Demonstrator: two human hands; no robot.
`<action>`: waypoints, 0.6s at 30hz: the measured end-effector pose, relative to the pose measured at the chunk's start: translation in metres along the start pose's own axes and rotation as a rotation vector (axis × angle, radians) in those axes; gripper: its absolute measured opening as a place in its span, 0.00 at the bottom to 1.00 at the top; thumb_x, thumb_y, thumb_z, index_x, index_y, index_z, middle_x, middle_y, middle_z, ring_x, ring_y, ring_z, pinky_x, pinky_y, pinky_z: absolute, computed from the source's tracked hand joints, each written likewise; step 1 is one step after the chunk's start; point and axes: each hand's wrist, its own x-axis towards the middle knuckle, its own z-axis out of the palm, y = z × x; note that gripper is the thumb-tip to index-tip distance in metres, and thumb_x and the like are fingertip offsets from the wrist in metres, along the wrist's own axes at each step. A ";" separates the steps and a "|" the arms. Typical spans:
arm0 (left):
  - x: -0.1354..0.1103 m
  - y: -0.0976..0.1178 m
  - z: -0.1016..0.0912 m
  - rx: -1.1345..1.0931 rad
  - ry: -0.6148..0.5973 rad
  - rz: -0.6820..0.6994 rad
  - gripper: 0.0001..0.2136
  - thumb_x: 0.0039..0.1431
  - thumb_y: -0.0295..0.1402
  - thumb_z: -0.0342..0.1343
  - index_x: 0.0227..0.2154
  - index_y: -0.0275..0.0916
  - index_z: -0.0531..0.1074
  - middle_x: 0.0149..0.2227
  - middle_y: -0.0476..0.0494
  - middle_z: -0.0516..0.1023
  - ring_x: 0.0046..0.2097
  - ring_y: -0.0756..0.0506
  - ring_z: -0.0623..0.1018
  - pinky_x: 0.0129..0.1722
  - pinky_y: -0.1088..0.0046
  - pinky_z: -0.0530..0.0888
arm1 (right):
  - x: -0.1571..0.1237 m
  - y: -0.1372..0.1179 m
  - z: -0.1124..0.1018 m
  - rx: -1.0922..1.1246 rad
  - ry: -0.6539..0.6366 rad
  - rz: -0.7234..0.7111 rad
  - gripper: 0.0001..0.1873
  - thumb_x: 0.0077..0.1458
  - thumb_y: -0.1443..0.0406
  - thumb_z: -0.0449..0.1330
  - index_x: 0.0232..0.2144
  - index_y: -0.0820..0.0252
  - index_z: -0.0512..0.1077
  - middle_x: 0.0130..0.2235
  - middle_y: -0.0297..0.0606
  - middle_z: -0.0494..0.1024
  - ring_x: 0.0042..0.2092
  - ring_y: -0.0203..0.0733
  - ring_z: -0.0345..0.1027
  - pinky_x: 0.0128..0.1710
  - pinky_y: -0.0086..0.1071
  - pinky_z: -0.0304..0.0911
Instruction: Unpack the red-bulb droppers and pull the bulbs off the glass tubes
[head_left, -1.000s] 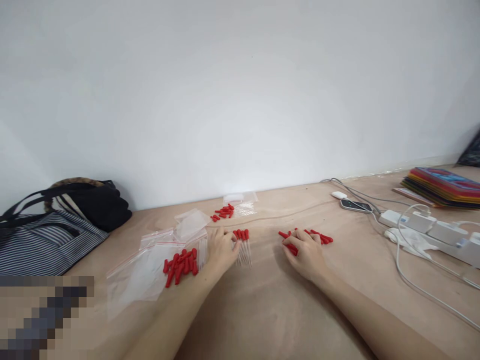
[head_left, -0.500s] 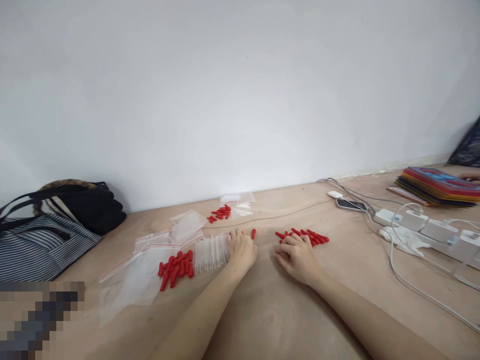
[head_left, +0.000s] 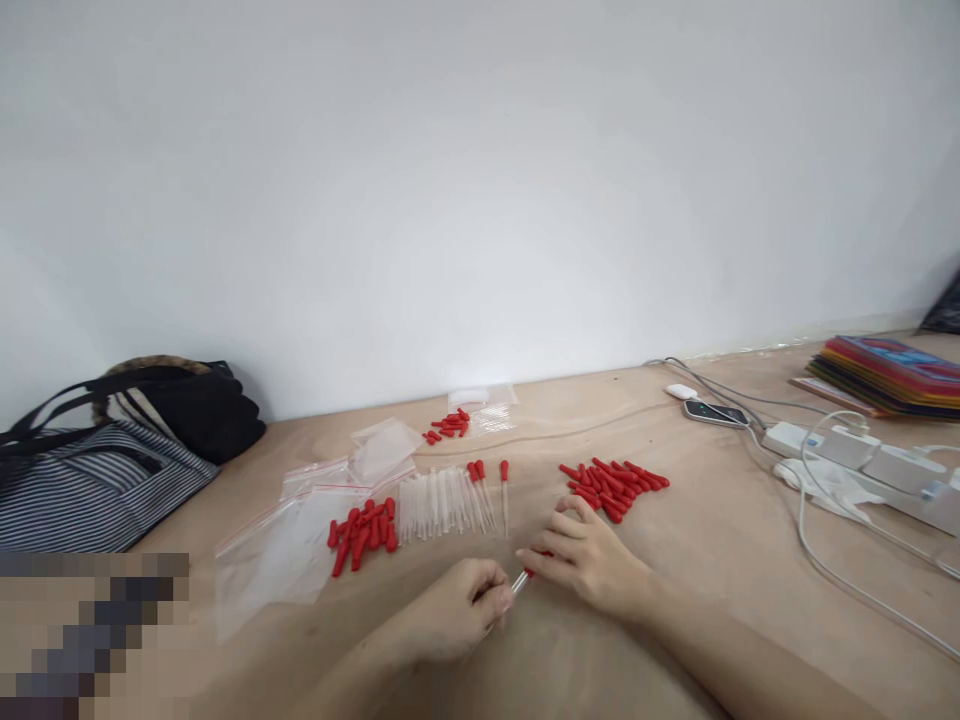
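Observation:
Near the front of the table my left hand (head_left: 469, 607) is closed around a clear glass dropper tube (head_left: 519, 582), which slants up to the right. My right hand (head_left: 589, 560) pinches a red rubber bulb (head_left: 530, 572) at the tube's upper end; fingers cover most of the bulb. Beyond my right hand lies a pile of red rubber bulbs (head_left: 615, 482). A row of clear tubes (head_left: 439, 503) lies beyond my left hand. A few droppers with red bulbs on, one of them apart (head_left: 505, 485), lie at the row's right end.
Larger red bulbs (head_left: 362, 530) lie left of the tubes beside clear zip bags (head_left: 292, 545). Small red bulbs (head_left: 448, 425) lie near the wall. A power strip (head_left: 862, 458) with cables, a phone-like device (head_left: 715, 413) and stacked colourful boards (head_left: 892, 375) are right. A striped bag (head_left: 105, 485) is left.
My left hand has left the row of tubes and come toward me with a tube. My right hand has drawn back from the bulb pile to the tube's end, holding a red bulb.

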 end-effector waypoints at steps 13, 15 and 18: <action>-0.012 -0.015 -0.005 -0.232 -0.127 0.095 0.21 0.47 0.53 0.47 0.22 0.36 0.65 0.19 0.53 0.63 0.21 0.54 0.57 0.22 0.78 0.53 | 0.004 -0.017 -0.006 -0.079 0.150 -0.094 0.14 0.57 0.73 0.45 0.33 0.65 0.70 0.26 0.35 0.75 0.29 0.32 0.62 0.42 0.37 0.51; -0.014 -0.015 -0.006 -0.273 -0.151 0.101 0.24 0.44 0.56 0.48 0.21 0.35 0.65 0.19 0.53 0.63 0.20 0.55 0.56 0.21 0.78 0.52 | 0.001 -0.013 -0.007 -0.087 0.169 -0.075 0.14 0.57 0.73 0.45 0.33 0.63 0.70 0.27 0.34 0.76 0.30 0.32 0.63 0.42 0.37 0.50; -0.021 -0.017 -0.013 -0.314 -0.177 0.063 0.25 0.41 0.57 0.50 0.20 0.35 0.65 0.18 0.53 0.63 0.19 0.55 0.54 0.20 0.78 0.50 | -0.004 0.000 -0.009 -0.127 0.190 0.044 0.11 0.56 0.72 0.49 0.31 0.59 0.70 0.26 0.31 0.76 0.30 0.32 0.64 0.43 0.36 0.50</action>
